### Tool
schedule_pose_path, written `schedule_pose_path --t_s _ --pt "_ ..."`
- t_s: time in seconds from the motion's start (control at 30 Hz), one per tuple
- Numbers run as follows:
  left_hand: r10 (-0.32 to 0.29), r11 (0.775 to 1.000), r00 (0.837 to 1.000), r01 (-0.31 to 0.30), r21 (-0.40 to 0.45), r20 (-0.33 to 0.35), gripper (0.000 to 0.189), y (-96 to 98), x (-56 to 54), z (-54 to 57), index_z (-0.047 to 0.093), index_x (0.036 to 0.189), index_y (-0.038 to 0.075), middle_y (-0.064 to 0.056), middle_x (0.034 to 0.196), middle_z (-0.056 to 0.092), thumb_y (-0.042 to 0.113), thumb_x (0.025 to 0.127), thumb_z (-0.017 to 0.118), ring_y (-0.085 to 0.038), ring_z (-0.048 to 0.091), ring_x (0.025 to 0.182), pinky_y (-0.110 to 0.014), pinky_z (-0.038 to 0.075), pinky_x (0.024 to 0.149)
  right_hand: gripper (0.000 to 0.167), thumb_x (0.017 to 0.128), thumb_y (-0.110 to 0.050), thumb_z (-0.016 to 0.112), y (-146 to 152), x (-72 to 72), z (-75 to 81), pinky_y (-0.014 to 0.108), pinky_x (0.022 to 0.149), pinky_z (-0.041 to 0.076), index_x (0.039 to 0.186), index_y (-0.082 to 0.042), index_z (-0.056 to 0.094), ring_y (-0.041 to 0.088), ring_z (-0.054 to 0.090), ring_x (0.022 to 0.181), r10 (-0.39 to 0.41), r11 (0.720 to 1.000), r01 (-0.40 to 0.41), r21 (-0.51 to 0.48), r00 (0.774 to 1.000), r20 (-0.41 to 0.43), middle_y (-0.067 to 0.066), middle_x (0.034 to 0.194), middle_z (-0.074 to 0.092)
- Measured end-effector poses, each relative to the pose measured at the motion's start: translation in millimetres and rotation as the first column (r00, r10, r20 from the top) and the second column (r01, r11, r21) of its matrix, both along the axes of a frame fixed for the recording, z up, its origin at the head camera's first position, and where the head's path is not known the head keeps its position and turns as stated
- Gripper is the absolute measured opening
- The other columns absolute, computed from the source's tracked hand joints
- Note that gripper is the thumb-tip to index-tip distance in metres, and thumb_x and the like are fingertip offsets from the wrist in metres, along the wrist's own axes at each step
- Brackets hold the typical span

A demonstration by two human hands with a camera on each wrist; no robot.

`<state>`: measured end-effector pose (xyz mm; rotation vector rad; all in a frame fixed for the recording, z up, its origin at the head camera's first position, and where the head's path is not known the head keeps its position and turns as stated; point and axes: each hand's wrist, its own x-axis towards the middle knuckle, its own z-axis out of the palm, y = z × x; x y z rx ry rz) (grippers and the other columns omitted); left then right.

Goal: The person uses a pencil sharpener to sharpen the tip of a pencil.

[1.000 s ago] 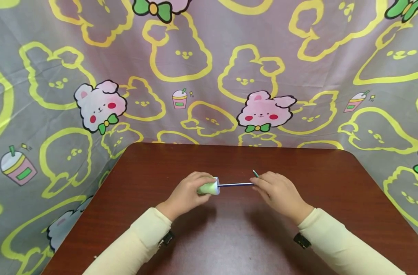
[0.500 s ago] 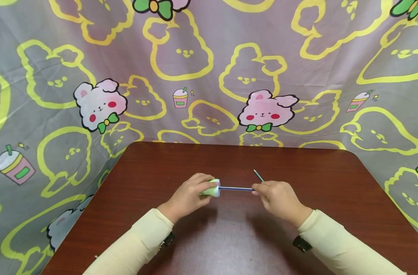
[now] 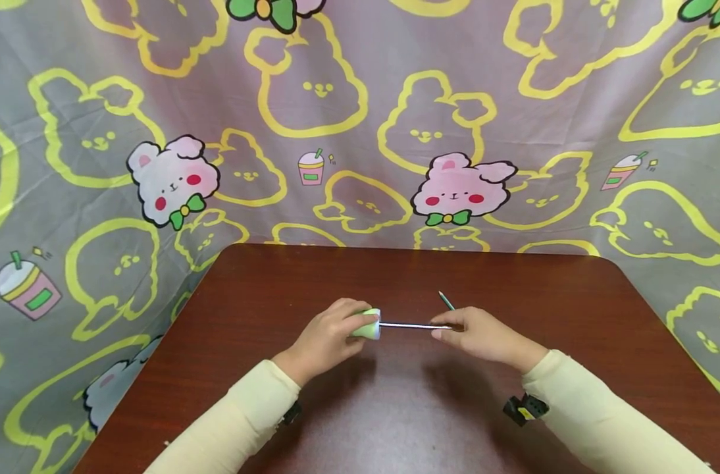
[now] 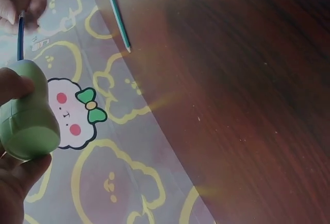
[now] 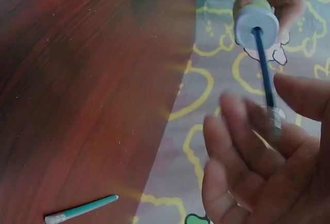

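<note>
My left hand [image 3: 324,337] grips a pale green pencil sharpener [image 4: 30,112], fingers curled round its body. A dark blue pencil [image 3: 409,325] sticks out of the hole in the sharpener's whitish end face, held level above the table in the head view. At the pencil's free end is my right hand [image 3: 487,334]. Its thumb and fingers are spread apart round that end, with a metal band and eraser [image 5: 276,123] visible between them in the right wrist view. The pencil's other end is hidden inside the sharpener.
A green pencil [image 5: 82,208] lies on the dark brown wooden table [image 3: 265,283], just beyond my right hand in the head view. Patterned cloth [image 3: 360,118] hangs behind the table and at its sides.
Half a second ago my right fingers pinched the end of the blue pencil; now they have spread off it, and more of the pencil shows. The left hand keeps its grip on the sharpener.
</note>
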<state>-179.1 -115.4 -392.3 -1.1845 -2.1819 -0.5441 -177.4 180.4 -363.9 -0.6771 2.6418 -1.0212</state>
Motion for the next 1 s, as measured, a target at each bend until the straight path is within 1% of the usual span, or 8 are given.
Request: schedule_pose_path --t_s 0.1,0.17,0.23,0.33,0.4,0.5,0.63,1.0 --pt "0.007 1.0 1.0 -0.008 0.028 0.014 0.044 -0.6 -0.5 0.5 0.072 0.107 0.008 -0.008 0.108 0.065 0.0 0.065 0.081 -0.022 0.061 0.101 -0.029 0.053 0.082 0.053 0.088 -0.033 0.069 0 4.9 -4.1 0.048 0.087 0.05 0.132 -0.006 0.058 0.028 0.059 0.109 -0.024 0.997 0.037 0.066 0.982 -0.189 0.01 0.121 0.063" --pt "0.01 0.999 1.0 -0.011 0.043 0.025 0.044 -1.2 -0.9 0.6 0.072 0.106 0.008 -0.007 0.107 0.066 -0.001 0.064 0.081 -0.022 0.061 0.1 -0.029 0.053 0.082 0.055 0.084 -0.031 0.074 1 6.4 -8.7 0.049 0.09 0.049 0.131 -0.008 0.059 0.028 0.058 0.113 -0.018 0.994 0.057 0.096 0.927 -0.374 0.01 0.122 0.063" --pt "0.009 0.998 0.999 -0.011 0.055 0.047 0.044 -1.6 -0.8 1.1 0.072 0.106 0.008 -0.007 0.107 0.066 -0.002 0.064 0.08 -0.021 0.061 0.1 -0.029 0.053 0.082 0.049 0.079 -0.026 0.079 1 6.1 -13.3 0.044 0.083 0.052 0.123 -0.008 0.065 0.024 0.062 0.102 0.015 0.992 0.059 0.11 0.82 -0.573 0.007 0.11 0.066" --pt "0.005 0.998 0.996 -0.01 0.059 0.087 0.043 -1.6 -0.8 1.5 0.072 0.108 0.007 -0.006 0.107 0.066 -0.001 0.066 0.08 -0.021 0.061 0.1 -0.029 0.053 0.083 0.03 0.077 -0.019 0.078 2 3.9 -19.3 0.039 0.07 0.051 0.104 -0.008 0.071 0.019 0.063 0.082 0.067 0.994 0.028 0.106 0.602 -0.796 0.001 0.09 0.068" --pt "0.004 0.998 0.994 -0.011 0.06 0.112 0.043 -1.5 -0.8 1.7 0.072 0.108 0.007 -0.006 0.108 0.066 -0.001 0.066 0.079 -0.021 0.061 0.101 -0.029 0.053 0.083 0.017 0.088 -0.021 0.069 1 2.3 -22.5 0.037 0.064 0.049 0.096 -0.007 0.072 0.017 0.06 0.073 0.088 0.995 0.0 0.1 0.475 -0.876 -0.001 0.081 0.065" --pt "0.009 0.998 0.991 -0.017 0.059 0.136 0.042 -1.6 -0.9 1.5 0.072 0.108 0.007 -0.006 0.107 0.067 -0.001 0.067 0.079 -0.02 0.061 0.101 -0.03 0.052 0.083 0.033 0.101 -0.027 0.048 -2 0.8 -25.6 0.035 0.06 0.047 0.091 -0.006 0.071 0.017 0.056 0.067 0.095 0.995 -0.032 0.09 0.367 -0.925 -0.002 0.076 0.064" --pt "0.014 0.998 0.987 -0.023 0.058 0.158 0.042 -2.6 0.1 0.9 0.072 0.107 0.007 -0.005 0.107 0.067 -0.001 0.067 0.079 -0.02 0.061 0.1 -0.029 0.052 0.083 0.045 0.105 -0.03 0.036 -5 1.2 -28.2 0.035 0.058 0.046 0.091 -0.005 0.07 0.017 0.056 0.068 0.093 0.996 -0.039 0.085 0.325 -0.941 -0.001 0.077 0.064" --pt "0.01 0.998 0.984 -0.021 0.06 0.178 0.041 -5.6 0.0 0.5 0.071 0.107 0.006 -0.005 0.106 0.067 -0.001 0.068 0.079 -0.02 0.061 0.1 -0.029 0.052 0.083 0.046 0.105 -0.031 0.035 -8 0.0 -29.3 0.035 0.058 0.047 0.09 -0.005 0.07 0.017 0.056 0.068 0.098 0.995 -0.035 0.092 0.323 -0.941 -0.001 0.077 0.064"
